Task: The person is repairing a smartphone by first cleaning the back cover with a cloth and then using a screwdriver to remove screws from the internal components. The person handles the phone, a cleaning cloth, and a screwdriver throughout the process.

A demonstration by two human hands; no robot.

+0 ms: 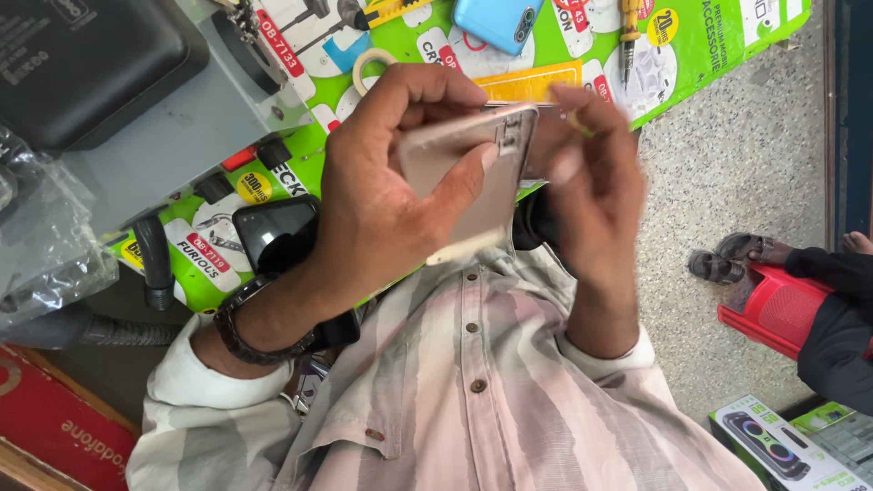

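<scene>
a: left hand clamps the pale gold flat phone body above the green printed work mat, thumb across its back.

b: keep it steady; the right hand pinches something small at the top edge, too blurred to identify.

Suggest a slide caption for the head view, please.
Left hand grips a gold phone; right hand touches its upper edge.
</scene>
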